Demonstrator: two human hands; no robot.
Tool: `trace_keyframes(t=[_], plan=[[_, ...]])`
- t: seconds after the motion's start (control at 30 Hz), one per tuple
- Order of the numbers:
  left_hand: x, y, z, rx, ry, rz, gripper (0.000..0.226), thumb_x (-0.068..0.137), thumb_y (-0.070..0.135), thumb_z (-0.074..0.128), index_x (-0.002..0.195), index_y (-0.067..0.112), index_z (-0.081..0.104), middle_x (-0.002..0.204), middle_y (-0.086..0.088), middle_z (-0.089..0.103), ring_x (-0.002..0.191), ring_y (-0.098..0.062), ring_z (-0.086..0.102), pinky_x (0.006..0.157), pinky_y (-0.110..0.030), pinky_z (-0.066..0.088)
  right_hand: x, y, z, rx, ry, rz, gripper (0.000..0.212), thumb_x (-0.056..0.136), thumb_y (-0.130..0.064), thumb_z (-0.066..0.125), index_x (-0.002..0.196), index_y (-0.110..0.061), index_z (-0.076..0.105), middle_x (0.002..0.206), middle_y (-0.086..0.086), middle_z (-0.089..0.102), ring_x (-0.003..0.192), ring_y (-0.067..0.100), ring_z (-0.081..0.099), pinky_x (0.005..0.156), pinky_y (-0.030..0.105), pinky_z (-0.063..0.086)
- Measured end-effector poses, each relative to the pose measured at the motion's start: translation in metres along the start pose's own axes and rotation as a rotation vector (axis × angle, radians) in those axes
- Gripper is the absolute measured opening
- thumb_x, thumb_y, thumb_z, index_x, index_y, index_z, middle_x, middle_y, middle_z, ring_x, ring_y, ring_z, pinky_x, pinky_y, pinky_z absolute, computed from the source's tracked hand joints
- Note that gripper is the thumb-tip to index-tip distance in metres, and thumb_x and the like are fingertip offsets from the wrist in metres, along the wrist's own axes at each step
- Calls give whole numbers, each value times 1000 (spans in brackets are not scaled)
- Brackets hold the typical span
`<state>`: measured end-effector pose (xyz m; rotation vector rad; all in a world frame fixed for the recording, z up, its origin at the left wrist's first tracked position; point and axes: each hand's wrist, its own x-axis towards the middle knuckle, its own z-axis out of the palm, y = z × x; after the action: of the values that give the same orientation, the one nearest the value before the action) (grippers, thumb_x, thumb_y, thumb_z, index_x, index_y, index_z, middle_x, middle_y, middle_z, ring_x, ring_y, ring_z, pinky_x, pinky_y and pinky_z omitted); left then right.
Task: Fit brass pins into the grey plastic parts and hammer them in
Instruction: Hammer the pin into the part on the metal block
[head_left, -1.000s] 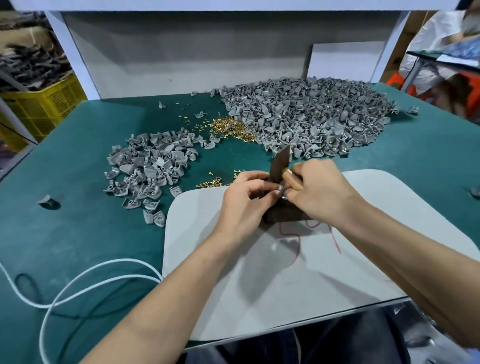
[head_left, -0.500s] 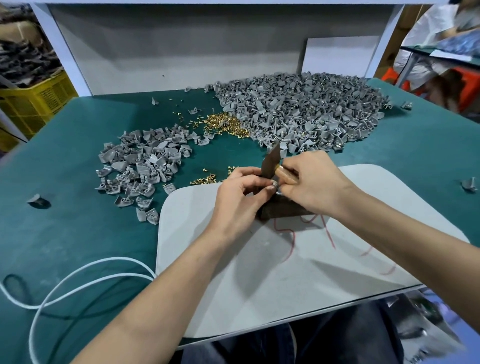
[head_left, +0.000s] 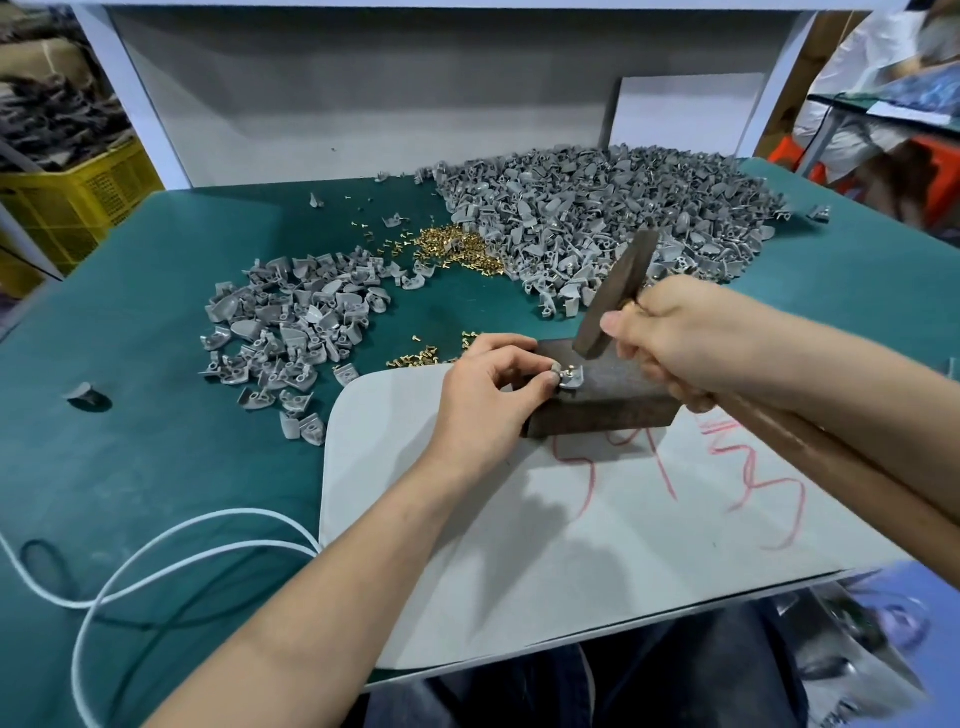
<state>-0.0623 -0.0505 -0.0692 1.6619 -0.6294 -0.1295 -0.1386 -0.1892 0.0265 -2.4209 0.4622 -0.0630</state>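
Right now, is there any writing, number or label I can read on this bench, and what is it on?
Red hand-drawn marks on the white board, near the wooden block: scrawled and partly covered by block and arm, possibly digits, not surely readable.
No print or label shows on the grey parts, the hammer or the yellow crate.

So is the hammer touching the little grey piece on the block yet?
Apart. In the head view the hammer head hangs above the grey part, with dark block showing between them. The left hand pinches the part in place.
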Motion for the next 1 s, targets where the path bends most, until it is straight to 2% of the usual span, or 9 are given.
trace_keyframes(t=[0.13, 0.2, 0.3, 0.47, 0.6, 0.73, 0.8, 0.9, 1.0], plan=[[-2, 0, 4, -68, 7, -38, 17, 81, 5, 71, 72, 18, 67, 105, 2, 60, 97, -18, 62, 91, -40, 51, -5, -15, -10, -162, 90, -61, 42, 98, -32, 45, 62, -10, 45, 48, 1, 40, 37, 12, 39, 30, 16, 27], [-2, 1, 4, -110, 12, -71, 21, 81, 4, 71, 69, 20, 66, 105, 3, 60, 96, -19, 62, 92, -40, 50, -7, -22, -5, -232, 130, -97, 43, 99, -33, 43, 62, -12, 43, 53, 1, 42, 46, 15, 43, 41, 24, 31], [-2, 2, 3, -83, -7, -51, 18, 81, 2, 71, 72, 17, 68, 104, 0, 60, 98, -21, 62, 92, -43, 50, -10, -25, 12, -405, -12, -40, 38, 101, -31, 39, 67, -13, 41, 71, 3, 49, 75, 27, 51, 63, 27, 34], [-1, 2, 3, -120, 0, -75, 20, 81, 2, 71, 70, 19, 67, 102, 5, 60, 95, -16, 61, 91, -35, 48, -9, -32, 1, -371, 97, -48, 44, 99, -31, 41, 59, -14, 41, 60, 0, 45, 54, 19, 44, 43, 20, 33], [-2, 1, 2, -67, -20, -35, 16, 81, 3, 71, 74, 17, 69, 102, 3, 60, 98, -18, 61, 91, -39, 50, -11, -28, 10, -447, -18, 10, 43, 101, -31, 39, 61, -15, 38, 66, 2, 46, 59, 18, 43, 61, 28, 29], [-2, 2, 2, -80, -12, -37, 14, 81, 3, 71, 75, 15, 70, 103, 0, 60, 99, -19, 61, 91, -39, 50, -11, -32, 4, -442, -13, 4, 43, 101, -28, 38, 61, -14, 38, 60, 1, 39, 53, 10, 35, 50, 26, 25], [-3, 0, 3, -48, -24, -9, 14, 81, 4, 71, 75, 16, 70, 100, 2, 60, 98, -15, 60, 88, -34, 50, -15, -30, 4, -482, -50, 14, 43, 102, -26, 34, 61, -15, 36, 61, 2, 38, 53, 15, 36, 51, 24, 34], [0, -2, 1, -55, -3, 16, 22, 80, 4, 72, 70, 23, 68, 98, 6, 60, 96, -10, 61, 88, -32, 51, -14, -30, 4, -492, -7, -30, 44, 103, -25, 33, 60, -16, 35, 65, 2, 40, 70, 25, 41, 56, 23, 26], [-2, -3, 2, -24, -19, 30, 24, 80, 5, 72, 70, 26, 67, 99, 7, 61, 95, -7, 60, 88, -30, 50, -11, -22, -1, -316, -24, 20, 44, 101, -26, 38, 60, -11, 40, 54, 4, 43, 49, 20, 45, 35, 16, 31]])
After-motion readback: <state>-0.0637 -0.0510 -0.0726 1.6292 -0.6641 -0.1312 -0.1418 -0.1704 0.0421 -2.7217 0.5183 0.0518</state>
